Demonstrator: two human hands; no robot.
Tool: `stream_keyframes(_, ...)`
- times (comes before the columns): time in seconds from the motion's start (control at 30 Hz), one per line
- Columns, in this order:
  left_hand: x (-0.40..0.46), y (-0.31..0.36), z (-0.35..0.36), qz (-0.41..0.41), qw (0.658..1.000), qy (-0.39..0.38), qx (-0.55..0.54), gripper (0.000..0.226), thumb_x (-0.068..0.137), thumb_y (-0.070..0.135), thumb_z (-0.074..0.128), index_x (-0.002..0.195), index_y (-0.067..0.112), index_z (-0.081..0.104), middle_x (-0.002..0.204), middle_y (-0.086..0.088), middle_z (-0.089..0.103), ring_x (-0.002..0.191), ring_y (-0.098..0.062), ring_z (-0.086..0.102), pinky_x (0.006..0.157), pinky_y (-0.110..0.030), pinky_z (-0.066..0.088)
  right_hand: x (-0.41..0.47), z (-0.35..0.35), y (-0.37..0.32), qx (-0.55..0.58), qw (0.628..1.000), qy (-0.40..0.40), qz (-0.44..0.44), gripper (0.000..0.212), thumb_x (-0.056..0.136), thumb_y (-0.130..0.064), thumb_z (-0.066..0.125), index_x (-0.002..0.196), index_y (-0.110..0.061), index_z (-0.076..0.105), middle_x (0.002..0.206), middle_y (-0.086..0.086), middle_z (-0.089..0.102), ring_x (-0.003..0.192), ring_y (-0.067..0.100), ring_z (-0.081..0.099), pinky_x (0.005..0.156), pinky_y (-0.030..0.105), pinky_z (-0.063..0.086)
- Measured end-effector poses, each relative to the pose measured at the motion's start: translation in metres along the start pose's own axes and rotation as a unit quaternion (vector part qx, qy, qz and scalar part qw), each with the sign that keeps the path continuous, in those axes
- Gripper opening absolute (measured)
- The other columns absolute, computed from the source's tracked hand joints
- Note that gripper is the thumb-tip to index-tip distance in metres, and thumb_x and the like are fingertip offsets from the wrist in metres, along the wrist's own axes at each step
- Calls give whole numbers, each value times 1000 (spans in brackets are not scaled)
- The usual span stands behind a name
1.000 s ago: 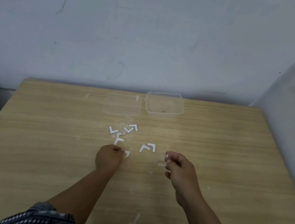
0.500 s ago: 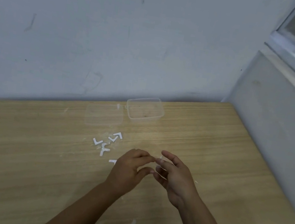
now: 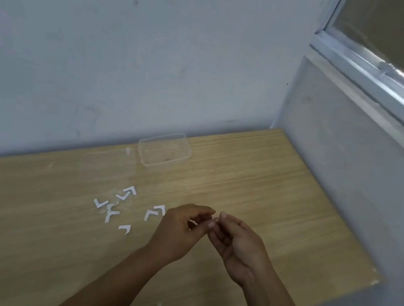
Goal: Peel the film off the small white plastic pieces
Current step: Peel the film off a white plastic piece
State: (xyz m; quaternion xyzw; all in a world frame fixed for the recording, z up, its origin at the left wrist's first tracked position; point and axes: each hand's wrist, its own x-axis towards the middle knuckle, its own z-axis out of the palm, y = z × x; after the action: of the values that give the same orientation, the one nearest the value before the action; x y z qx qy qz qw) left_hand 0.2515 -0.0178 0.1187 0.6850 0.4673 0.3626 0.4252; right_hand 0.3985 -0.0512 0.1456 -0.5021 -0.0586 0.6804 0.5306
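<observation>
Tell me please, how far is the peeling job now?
Done: I cannot tell; the clear container looks nearly empty. In hand: left hand and right hand meet around one small white piece. Left: several white L-shaped pieces lie on the table.
</observation>
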Motion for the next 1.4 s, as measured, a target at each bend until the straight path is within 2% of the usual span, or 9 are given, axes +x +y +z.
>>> stream_keyframes(0.17,21,31,40,-86,990,8,-109,23,83,10,75,101,24,74,91,6,75,86,-6,69,77,-20,55,1,-32,-37,15,1000,9,-2,27,90,-19,69,107,2,66,89,13,72,79,18,69,74,30,61)
stream_keyframes(0.33,43,60,90,-148,976,62,-149,15,87,9,70,98,19,75,84,-1,75,73,-11,70,68,-19,54,4,-76,-77,-146,984,62,-76,22,86,-31,75,83,-10,70,81,3,70,74,15,65,66,30,58)
stream_keyframes(0.43,57,74,117,-156,978,65,-121,14,88,13,69,99,20,75,81,2,74,69,-7,69,65,-15,53,7,-102,-99,-214,963,75,-145,8,87,-22,74,93,-18,76,90,2,72,78,13,65,71,29,59)
stream_keyframes(0.67,82,88,161,-165,978,60,-108,16,92,14,65,104,18,75,83,2,75,73,-7,69,68,-16,54,23,-143,-136,-365,893,58,-255,19,86,-21,74,104,-28,76,85,-10,73,84,3,68,81,30,58)
stream_keyframes(0.83,107,89,177,-168,978,79,-92,16,93,15,63,103,21,74,82,3,75,73,-6,69,68,-15,54,41,-150,-152,-386,880,39,-273,24,82,-21,78,104,-29,74,89,-11,73,85,-3,67,74,14,52)
stream_keyframes(0.97,133,80,182,-178,977,77,-93,16,92,14,65,103,18,75,79,4,75,72,-8,69,68,-18,56,65,-145,-157,-392,869,61,-297,21,83,-19,77,103,-26,75,88,-12,74,83,-1,68,72,16,53)
stream_keyframes(1.1,165,69,184,-170,980,68,-79,14,91,17,65,100,23,75,79,5,74,73,-7,69,73,-26,58,91,-137,-172,-398,857,89,-316,17,85,-24,75,95,-36,71,85,-13,73,77,-1,66,64,12,51)
stream_keyframes(1.27,204,48,189,-161,985,53,-26,19,91,25,66,109,25,72,93,8,73,87,-3,67,79,-20,52,131,-136,-186,-410,843,124,-327,14,85,-24,76,94,-33,71,82,-16,72,75,-1,65,63,13,51)
stream_keyframes(1.4,229,28,197,-171,984,51,6,15,89,21,67,103,22,74,92,5,74,85,-5,68,79,-24,54,164,-145,-201,-418,838,162,-311,13,85,-25,75,98,-26,74,85,-16,72,76,-4,64,63,11,49)
